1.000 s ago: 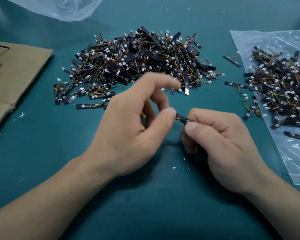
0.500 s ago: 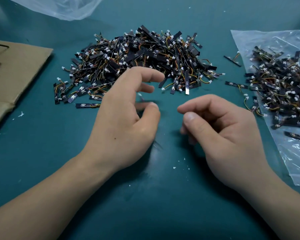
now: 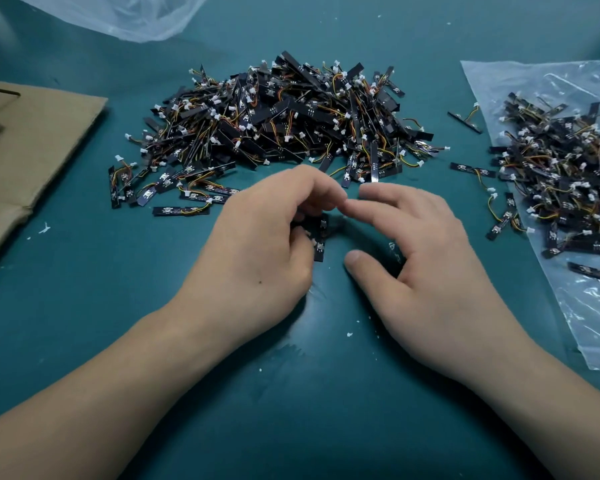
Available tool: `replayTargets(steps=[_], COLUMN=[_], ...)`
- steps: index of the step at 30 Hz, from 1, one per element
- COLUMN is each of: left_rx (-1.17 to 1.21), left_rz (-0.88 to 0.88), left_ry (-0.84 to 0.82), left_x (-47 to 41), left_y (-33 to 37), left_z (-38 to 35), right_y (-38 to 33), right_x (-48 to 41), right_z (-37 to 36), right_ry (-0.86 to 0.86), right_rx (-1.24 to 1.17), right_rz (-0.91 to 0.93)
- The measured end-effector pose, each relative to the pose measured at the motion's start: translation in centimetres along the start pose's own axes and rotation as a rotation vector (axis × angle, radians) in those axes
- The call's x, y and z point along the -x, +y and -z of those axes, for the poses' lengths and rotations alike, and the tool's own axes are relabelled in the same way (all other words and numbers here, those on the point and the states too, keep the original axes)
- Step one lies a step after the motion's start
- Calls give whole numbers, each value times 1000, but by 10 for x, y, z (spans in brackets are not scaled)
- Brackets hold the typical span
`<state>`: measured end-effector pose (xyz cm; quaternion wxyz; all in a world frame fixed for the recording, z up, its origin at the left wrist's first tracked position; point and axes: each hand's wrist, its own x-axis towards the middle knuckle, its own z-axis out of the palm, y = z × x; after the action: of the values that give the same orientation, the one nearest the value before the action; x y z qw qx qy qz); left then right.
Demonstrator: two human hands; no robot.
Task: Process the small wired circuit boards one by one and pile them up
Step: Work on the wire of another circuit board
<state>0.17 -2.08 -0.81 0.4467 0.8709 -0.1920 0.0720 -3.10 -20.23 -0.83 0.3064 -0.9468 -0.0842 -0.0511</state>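
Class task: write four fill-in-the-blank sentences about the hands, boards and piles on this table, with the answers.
The left hand grips one small circuit ____.
The right hand holds ____.
The right pile lies on a clear ____ bag.
Brown ____ lies left of the middle pile.
Missing: board; nothing; plastic; cardboard.

black boards, orange-yellow wires, white connectors; teal table; brown cardboard.
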Motion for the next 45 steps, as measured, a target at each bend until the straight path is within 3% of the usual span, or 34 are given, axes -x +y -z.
replayTargets(steps=[5, 12, 22, 37, 45], left_rx=[162, -4, -341, -297, -226], left_rz=[59, 139, 102, 78, 8], left_ry=[2, 152, -51, -103, -38], left_x=[0, -1, 3, 4, 4], left_y=[0, -4, -2, 3, 8], left_z=[-3, 1, -2, -2, 0], right_y=[-2, -3, -4, -3, -1], right_x=[0, 2, 3, 1, 2], right_z=[-2, -1, -1, 0, 1], right_ry=[-51, -6, 12, -37, 103], right_rx=[83, 19, -4, 19, -227], right_rz=[2, -2, 21, -4, -13])
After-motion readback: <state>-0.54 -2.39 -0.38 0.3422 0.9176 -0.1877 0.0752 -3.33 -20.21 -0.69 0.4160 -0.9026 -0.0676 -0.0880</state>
